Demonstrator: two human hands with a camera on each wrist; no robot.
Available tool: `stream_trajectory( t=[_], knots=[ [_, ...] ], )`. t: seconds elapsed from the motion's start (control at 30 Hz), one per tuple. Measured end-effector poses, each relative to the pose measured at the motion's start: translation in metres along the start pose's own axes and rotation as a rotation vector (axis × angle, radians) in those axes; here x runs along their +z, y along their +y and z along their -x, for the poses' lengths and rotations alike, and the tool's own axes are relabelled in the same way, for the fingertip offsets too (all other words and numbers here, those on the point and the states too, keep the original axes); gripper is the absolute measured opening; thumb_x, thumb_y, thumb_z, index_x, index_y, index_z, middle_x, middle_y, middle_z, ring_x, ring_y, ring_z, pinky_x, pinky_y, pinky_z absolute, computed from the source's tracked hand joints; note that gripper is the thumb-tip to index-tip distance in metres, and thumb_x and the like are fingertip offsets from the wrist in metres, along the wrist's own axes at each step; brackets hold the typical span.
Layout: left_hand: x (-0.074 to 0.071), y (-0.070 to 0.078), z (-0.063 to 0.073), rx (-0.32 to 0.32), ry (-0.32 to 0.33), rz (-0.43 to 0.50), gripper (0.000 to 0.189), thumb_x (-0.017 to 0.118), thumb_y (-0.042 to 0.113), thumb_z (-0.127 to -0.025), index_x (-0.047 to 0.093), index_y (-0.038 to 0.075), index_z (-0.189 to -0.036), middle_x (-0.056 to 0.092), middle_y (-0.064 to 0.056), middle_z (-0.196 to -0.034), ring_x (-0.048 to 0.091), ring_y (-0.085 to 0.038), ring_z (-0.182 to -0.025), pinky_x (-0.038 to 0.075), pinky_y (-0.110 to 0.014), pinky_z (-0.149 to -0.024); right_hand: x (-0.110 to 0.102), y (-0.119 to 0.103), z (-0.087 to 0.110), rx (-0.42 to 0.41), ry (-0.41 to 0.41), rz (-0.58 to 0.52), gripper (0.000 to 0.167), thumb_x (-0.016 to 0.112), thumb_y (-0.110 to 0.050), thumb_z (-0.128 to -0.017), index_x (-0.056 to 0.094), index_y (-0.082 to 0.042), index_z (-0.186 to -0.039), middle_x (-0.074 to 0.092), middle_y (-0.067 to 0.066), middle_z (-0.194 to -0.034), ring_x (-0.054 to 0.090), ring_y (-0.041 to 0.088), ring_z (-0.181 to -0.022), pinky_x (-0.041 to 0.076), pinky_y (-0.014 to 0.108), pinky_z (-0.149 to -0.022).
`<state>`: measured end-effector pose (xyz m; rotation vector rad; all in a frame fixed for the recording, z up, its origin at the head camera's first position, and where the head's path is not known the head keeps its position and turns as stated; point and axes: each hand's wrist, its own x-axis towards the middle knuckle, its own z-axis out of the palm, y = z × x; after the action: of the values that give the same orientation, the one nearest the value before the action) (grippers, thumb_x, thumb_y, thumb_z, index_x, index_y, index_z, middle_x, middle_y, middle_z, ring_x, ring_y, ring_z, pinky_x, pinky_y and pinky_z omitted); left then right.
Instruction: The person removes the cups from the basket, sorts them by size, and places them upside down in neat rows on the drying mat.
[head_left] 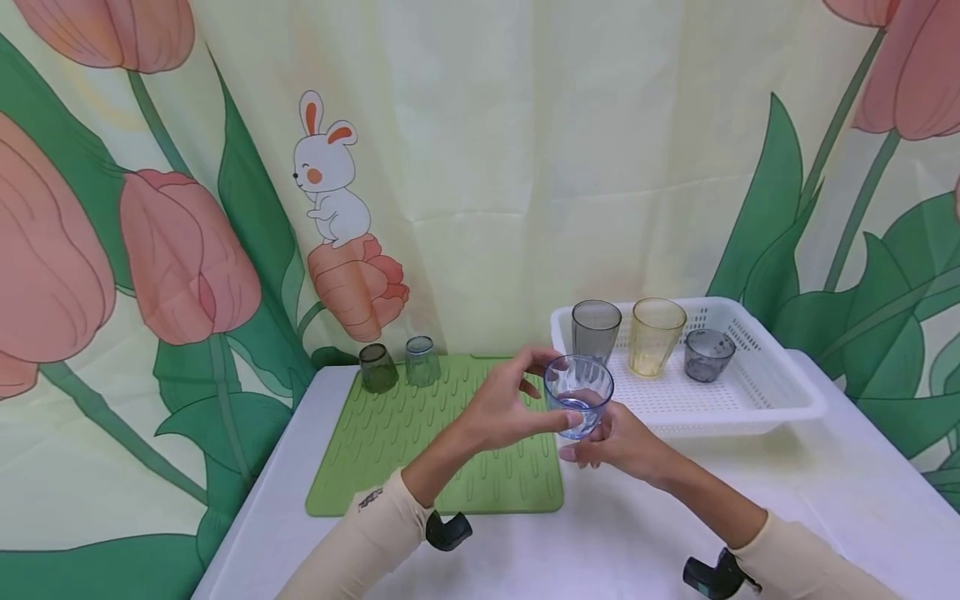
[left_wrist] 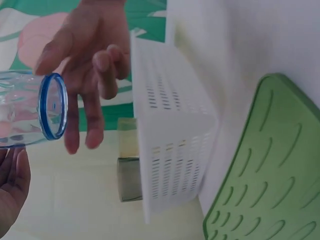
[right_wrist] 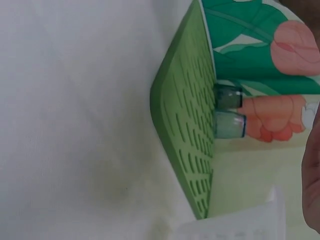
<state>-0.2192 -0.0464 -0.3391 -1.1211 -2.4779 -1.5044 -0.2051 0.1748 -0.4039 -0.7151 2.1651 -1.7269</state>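
Observation:
A clear blue-tinted glass (head_left: 577, 392), rim up, is raised in front of the white basket near the right edge of the green mat. My left hand (head_left: 504, 408) grips it from the side, thumb across the front and fingers reaching behind. Low beside its base is my right hand (head_left: 618, 446); in the left wrist view the thumb lies at the blue base ring while the other fingers (left_wrist: 92, 120) spread loosely under it. Only a sliver of hand shows at the right border of the right wrist view, where the glass is out of frame.
On the green ridged mat (head_left: 450, 483), a dark glass (head_left: 378, 371) and a pale blue-grey glass (head_left: 423, 364) stand along the back edge. The white basket (head_left: 780, 392) holds a tall grey glass (head_left: 596, 325), a yellow glass (head_left: 656, 333) and a short grey glass (head_left: 708, 357). A printed curtain hangs behind the table.

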Motion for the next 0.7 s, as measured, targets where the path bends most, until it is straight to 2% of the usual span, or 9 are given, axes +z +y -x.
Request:
stream_trajectory(
  t=[0.07, 0.17, 0.3, 0.47, 0.6, 0.7],
  knots=[
    [0.002, -0.002, 0.001, -0.008, -0.005, 0.0, 0.064, 0.083, 0.026, -0.081, 0.053, 0.01, -0.135, 0.063, 0.0, -0.126, 0.058, -0.018, -0.111, 0.055, -0.032, -0.087, 0.003, 0.003, -0.003, -0.022, 0.012, -0.014, 0.071, 0.074, -0.013, -0.089, 0.036, 0.0, -0.148, 0.067, 0.006, -0.086, 0.065, 0.019, -0.069, 0.054, 0.031, -0.061],
    [0.003, -0.004, 0.003, -0.018, 0.0, -0.002, 0.064, 0.083, 0.027, -0.081, 0.053, 0.009, -0.135, 0.063, 0.002, -0.125, 0.058, -0.014, -0.11, 0.054, -0.028, -0.086, 0.006, 0.006, -0.005, -0.047, 0.021, -0.035, 0.067, 0.074, -0.012, -0.089, 0.039, 0.001, -0.146, 0.064, 0.007, -0.091, 0.064, 0.016, -0.069, 0.054, 0.032, -0.06],
    [0.003, -0.008, 0.005, -0.026, 0.009, 0.025, 0.068, 0.083, 0.027, -0.082, 0.051, 0.009, -0.139, 0.063, -0.001, -0.127, 0.06, -0.015, -0.109, 0.055, -0.028, -0.087, 0.005, 0.009, -0.004, -0.046, 0.036, -0.031, 0.063, 0.073, -0.011, -0.09, 0.043, 0.0, -0.144, 0.067, 0.005, -0.088, 0.064, 0.014, -0.069, 0.054, 0.031, -0.06],
    [0.001, -0.011, 0.009, -0.059, 0.002, 0.066, 0.075, 0.082, 0.026, -0.083, 0.045, 0.012, -0.147, 0.062, -0.005, -0.131, 0.061, -0.017, -0.109, 0.056, -0.029, -0.09, 0.002, 0.01, 0.0, -0.031, 0.042, -0.061, 0.062, 0.072, -0.01, -0.09, 0.042, 0.003, -0.143, 0.07, 0.003, -0.094, 0.065, 0.014, -0.07, 0.054, 0.028, -0.061],
    [0.0, -0.016, 0.013, -0.069, -0.015, 0.058, 0.076, 0.081, 0.028, -0.084, 0.044, 0.016, -0.149, 0.061, -0.004, -0.131, 0.062, -0.016, -0.11, 0.055, -0.026, -0.09, -0.001, 0.012, 0.005, -0.034, 0.047, -0.074, 0.062, 0.071, -0.008, -0.091, 0.041, 0.005, -0.143, 0.07, 0.002, -0.093, 0.065, 0.013, -0.07, 0.054, 0.027, -0.061],
    [0.0, -0.02, 0.015, -0.07, -0.03, 0.053, 0.076, 0.08, 0.029, -0.085, 0.043, 0.016, -0.15, 0.06, -0.003, -0.132, 0.063, -0.021, -0.114, 0.054, -0.027, -0.092, -0.004, 0.013, 0.007, -0.049, 0.054, -0.083, 0.06, 0.07, -0.006, -0.091, 0.04, 0.005, -0.142, 0.07, 0.002, -0.09, 0.065, 0.013, -0.068, 0.054, 0.027, -0.06]
  ],
)
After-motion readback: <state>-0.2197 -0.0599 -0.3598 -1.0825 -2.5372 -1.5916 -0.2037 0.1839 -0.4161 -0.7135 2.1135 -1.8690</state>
